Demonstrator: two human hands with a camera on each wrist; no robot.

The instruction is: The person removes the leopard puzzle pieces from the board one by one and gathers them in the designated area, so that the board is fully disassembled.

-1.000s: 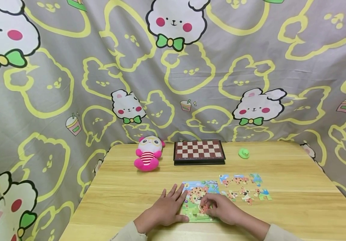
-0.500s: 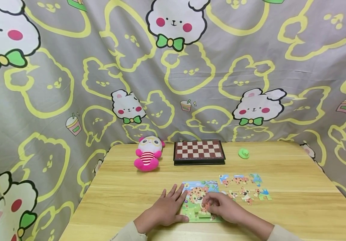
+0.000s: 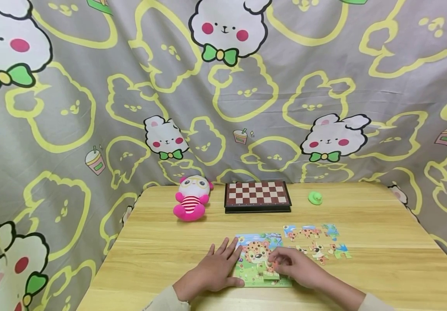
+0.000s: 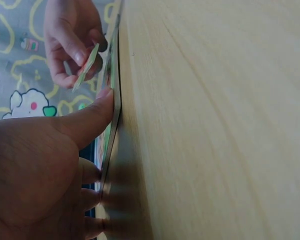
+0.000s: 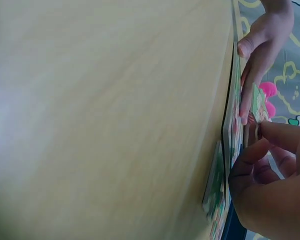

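My left hand (image 3: 216, 268) lies with fingers spread along the left side of a puzzle board (image 3: 248, 270) showing a cartoon leopard. In the left wrist view its thumb (image 4: 97, 112) presses at the board's edge. Over the board's lower right part, my right hand (image 3: 297, 270) pinches a green-edged puzzle piece (image 3: 271, 276) between thumb and fingertips. This puzzle piece (image 4: 87, 69) is tilted and raised off the board in the left wrist view. The right wrist view shows the piece (image 5: 257, 102) at the fingertips too, with the left hand (image 5: 270, 40) beyond it.
Several loose puzzle pieces (image 3: 317, 250) lie in two rows right of the board, partly behind my right hand. Farther back stand a pink plush toy (image 3: 190, 201), a checkered game board (image 3: 257, 196) and a green toy duck (image 3: 315, 198). A patterned curtain (image 3: 223, 108) hangs behind the table.
My right hand has moved slightly to the right, carrying the puzzle piece, whose green edge now shows more plainly. The left hand has stayed in place.
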